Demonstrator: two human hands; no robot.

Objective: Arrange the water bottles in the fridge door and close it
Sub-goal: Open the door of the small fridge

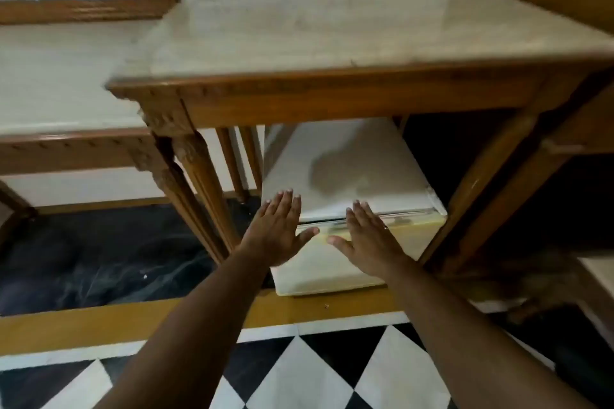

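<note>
**Both palms at the fridge door**

A small white fridge [345, 169] sits under a marble-topped wooden surface [299, 43]. The left hand [277, 229] and right hand [368, 239] are spread flat, fingers extended, against its door [332, 272], which looks shut.

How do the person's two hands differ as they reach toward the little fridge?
The left hand sits over the fridge's left front corner, partly past its edge; the right hand lies fully in front of the fridge door. The right hand shows what looks like a ring; the left hand shows none. Both are open, fingers spread, palms toward the fridge, holding nothing.
</note>
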